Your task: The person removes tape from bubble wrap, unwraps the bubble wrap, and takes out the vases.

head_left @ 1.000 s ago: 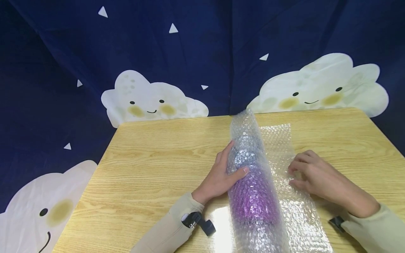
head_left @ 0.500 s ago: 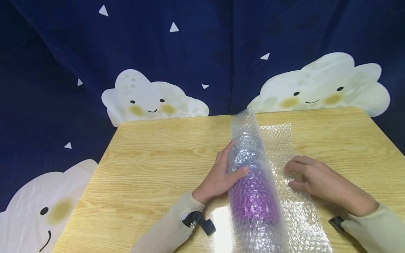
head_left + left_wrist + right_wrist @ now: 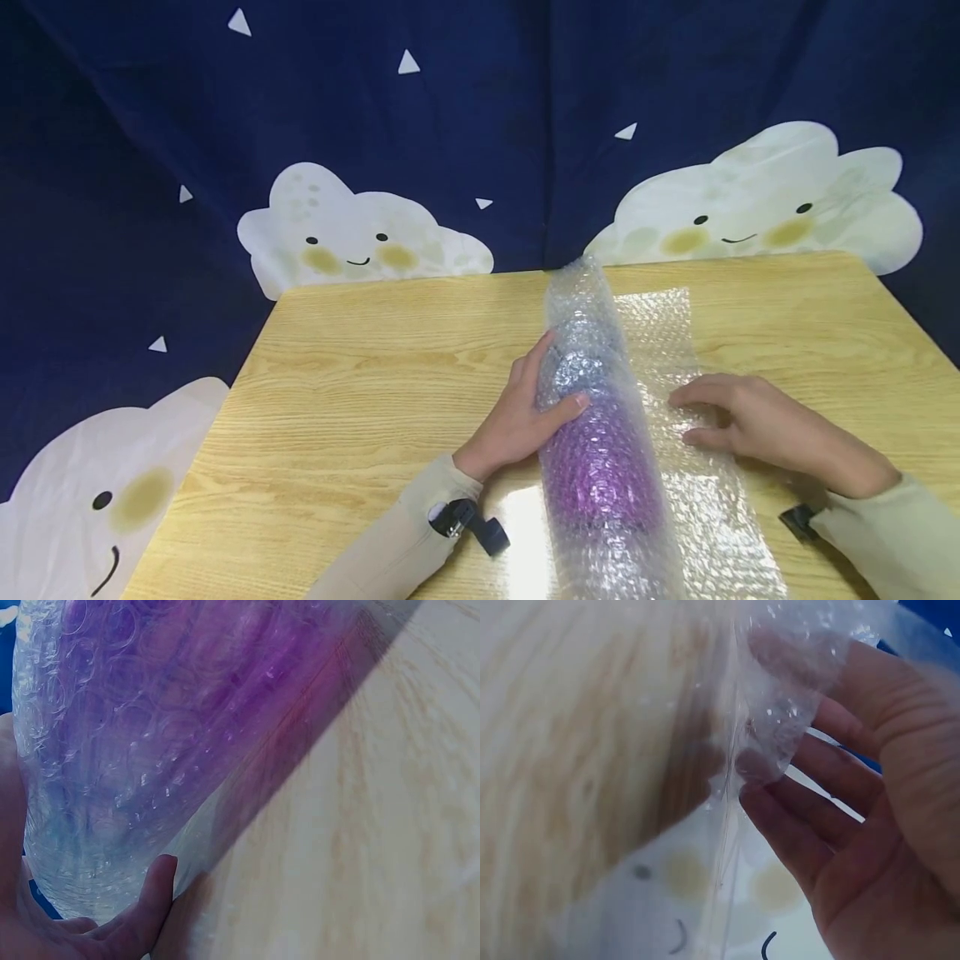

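Observation:
A long bundle of bubble wrap (image 3: 603, 467) lies down the table, with a rounded purple-to-blue object inside whose kind I cannot tell. My left hand (image 3: 513, 425) grips its left side, thumb over the top; the left wrist view has the same thumb (image 3: 154, 904) against the plastic. From under the bundle a flat bubble wrap sheet (image 3: 660, 333) spreads to the right. Over that sheet's right edge is my right hand (image 3: 757, 425), thumb and forefinger apart. In the right wrist view, clear film (image 3: 787, 712) covers some fingertips of this hand (image 3: 877, 862).
The wooden table (image 3: 360, 400) carries the bundle, which reaches from the near side to the back edge. Behind stands a dark blue curtain (image 3: 450, 108) printed with smiling clouds and white triangles. Both sleeves bear black wrist straps (image 3: 453, 518).
My right hand has shifted slightly left over the flat sheet, its fingers straightening a little. My left hand and the bundle stay where they were.

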Demonstrator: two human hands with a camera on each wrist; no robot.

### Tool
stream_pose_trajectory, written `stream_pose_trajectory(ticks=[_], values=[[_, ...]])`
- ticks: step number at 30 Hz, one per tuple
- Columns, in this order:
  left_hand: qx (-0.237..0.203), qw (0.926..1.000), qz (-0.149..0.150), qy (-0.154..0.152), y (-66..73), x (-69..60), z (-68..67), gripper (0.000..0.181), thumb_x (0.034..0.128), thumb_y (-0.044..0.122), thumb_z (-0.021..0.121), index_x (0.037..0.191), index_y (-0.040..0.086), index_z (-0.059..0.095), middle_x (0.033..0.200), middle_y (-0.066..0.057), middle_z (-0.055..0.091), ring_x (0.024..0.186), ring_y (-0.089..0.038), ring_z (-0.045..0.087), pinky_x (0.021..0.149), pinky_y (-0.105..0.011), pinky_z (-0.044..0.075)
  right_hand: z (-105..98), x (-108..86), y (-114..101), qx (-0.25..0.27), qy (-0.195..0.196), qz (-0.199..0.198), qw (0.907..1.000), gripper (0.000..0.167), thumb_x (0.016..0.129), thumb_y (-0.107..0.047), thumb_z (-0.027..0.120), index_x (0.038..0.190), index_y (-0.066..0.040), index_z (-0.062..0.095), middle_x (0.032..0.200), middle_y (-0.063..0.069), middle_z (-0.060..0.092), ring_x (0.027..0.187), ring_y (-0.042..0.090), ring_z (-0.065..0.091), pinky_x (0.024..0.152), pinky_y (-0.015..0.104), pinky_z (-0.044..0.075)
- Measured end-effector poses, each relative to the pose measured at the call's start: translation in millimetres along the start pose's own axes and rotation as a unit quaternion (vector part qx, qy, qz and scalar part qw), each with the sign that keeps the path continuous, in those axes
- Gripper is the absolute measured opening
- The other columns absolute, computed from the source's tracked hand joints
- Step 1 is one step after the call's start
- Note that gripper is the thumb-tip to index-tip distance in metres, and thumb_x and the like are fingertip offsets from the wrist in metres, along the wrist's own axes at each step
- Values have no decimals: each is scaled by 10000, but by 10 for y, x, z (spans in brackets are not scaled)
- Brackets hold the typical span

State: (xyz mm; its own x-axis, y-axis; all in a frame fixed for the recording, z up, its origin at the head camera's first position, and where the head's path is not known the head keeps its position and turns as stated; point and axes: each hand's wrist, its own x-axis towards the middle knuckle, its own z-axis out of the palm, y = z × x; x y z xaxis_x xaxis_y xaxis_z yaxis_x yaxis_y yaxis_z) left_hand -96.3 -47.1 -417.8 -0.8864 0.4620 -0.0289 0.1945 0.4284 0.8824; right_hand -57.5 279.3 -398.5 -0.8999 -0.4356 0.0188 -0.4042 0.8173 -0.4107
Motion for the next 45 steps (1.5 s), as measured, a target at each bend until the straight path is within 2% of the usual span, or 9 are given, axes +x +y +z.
stream_pose_trajectory(ticks=[8,17,24,32,39,45], values=[[-19,10000,7,-21,-11,3,-2,873,941,649,604,1583,576,17,1710,-83,207,1544,-336,350,1202,-638,356,-48,-12,23,5,-173,113,9998,485,854,-423,823,1280,-211,734,1262,42,764,1175,323,716,976,529,578],[-2,10000,-72,0,-1,-2,-9,877,938,648,608,1585,578,21,1697,-102,229,1513,-368,396,1173,-658,379,-160,-54,-15,-267,99,-137,9995,382,880,-342,822,1230,-204,757,1228,25,776,1126,294,739,935,490,606],[17,10000,-56,14,4,-8,-12,883,941,649,607,1596,559,21,1699,-103,226,1523,-358,383,1183,-648,374,-246,-91,-106,-632,747,-458,9941,332,845,-265,857,1165,-221,779,1145,-40,797,1038,253,771,851,426,638],[46,10000,1,22,4,-5,-8,873,944,646,602,1592,567,21,1702,-100,225,1530,-358,371,1188,-652,364,-350,-147,-316,-830,1261,-570,9869,338,844,-260,854,1170,-218,774,1182,8,782,1067,310,756,875,519,606],[101,9999,-5,53,-3,-8,-8,866,940,651,594,1585,578,21,1704,-96,228,1529,-369,372,1186,-664,359,-323,-147,-560,-1009,1579,-840,9787,304,855,-263,839,1146,-199,776,1173,2,773,1063,272,754,847,486,606],[96,9999,-14,33,-3,-5,-6,866,942,650,594,1585,578,19,1706,-95,227,1527,-375,375,1187,-665,359,-204,-128,-711,-849,1818,-635,9776,294,918,-262,780,1180,-133,750,1171,88,767,1040,318,750,842,528,610]])
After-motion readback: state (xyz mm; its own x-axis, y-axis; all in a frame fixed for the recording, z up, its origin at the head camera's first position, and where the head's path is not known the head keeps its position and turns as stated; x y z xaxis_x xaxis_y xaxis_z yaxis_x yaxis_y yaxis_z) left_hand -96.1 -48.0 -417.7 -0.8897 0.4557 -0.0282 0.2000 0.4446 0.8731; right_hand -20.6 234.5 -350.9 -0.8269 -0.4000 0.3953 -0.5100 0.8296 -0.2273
